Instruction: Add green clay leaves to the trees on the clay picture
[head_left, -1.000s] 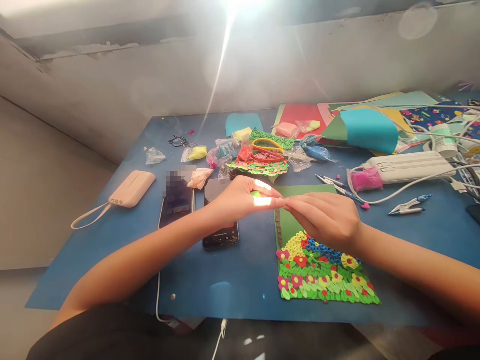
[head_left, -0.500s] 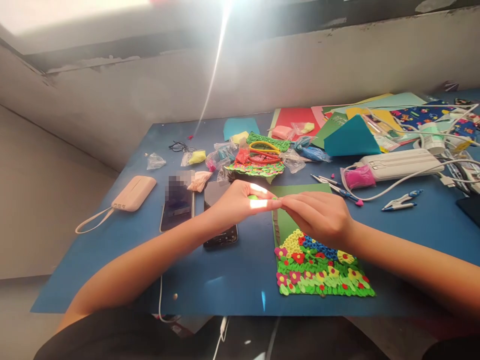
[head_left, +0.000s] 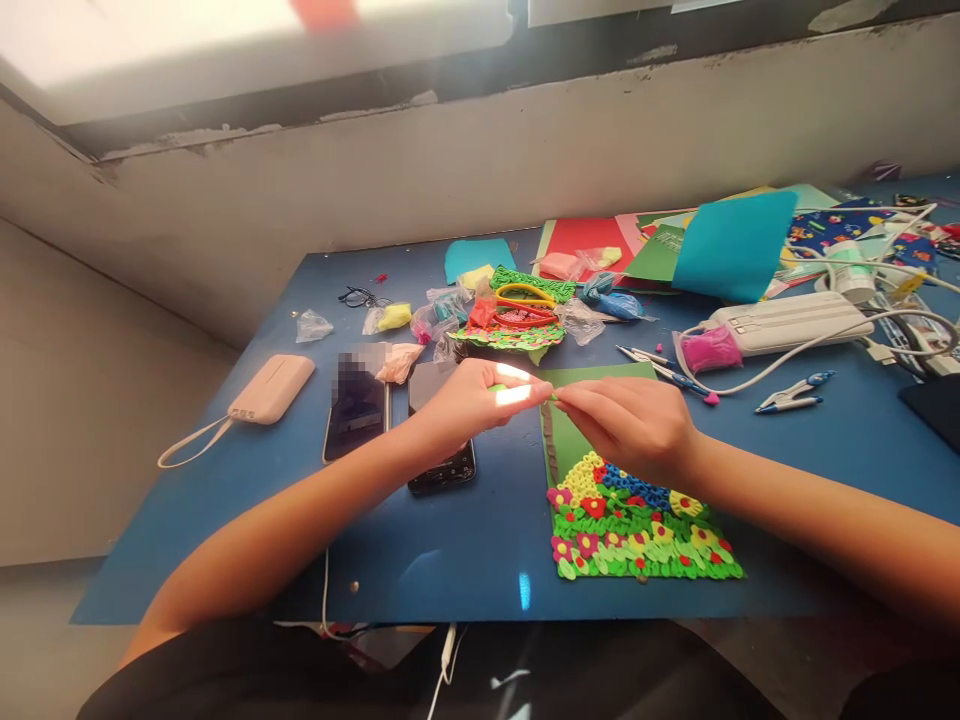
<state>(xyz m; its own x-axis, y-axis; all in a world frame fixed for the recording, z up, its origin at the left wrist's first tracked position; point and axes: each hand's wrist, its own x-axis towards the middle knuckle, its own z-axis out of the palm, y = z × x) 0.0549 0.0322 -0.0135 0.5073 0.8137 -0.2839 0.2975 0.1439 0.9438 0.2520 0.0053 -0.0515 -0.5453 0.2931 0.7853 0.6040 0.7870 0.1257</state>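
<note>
My left hand (head_left: 476, 400) is curled round a lump of light green clay (head_left: 498, 388), fingertips pinched together. My right hand (head_left: 628, 425) meets it fingertip to fingertip and pinches a small bit of the same green clay (head_left: 556, 397). Both hands hover over the top left corner of a green card (head_left: 581, 380). The card's lower half carries a clay picture of flowers and leaves (head_left: 637, 525) in yellow, red, blue, pink and green. A grey clay strip (head_left: 551, 455) runs down the card's left edge.
Two phones (head_left: 355, 405) (head_left: 442, 465) and a pink power bank (head_left: 271, 388) lie left on the blue table (head_left: 465, 540). Bagged clay lumps and another clay piece (head_left: 517, 320) sit behind. Coloured paper sheets (head_left: 731, 245), a white power strip (head_left: 787, 322), cables and small tools (head_left: 793, 393) fill the right.
The camera tilted slightly, shifting the scene up and left. The two hands stay joined at the fingertips; the teal paper sheet at the back right now lies flatter.
</note>
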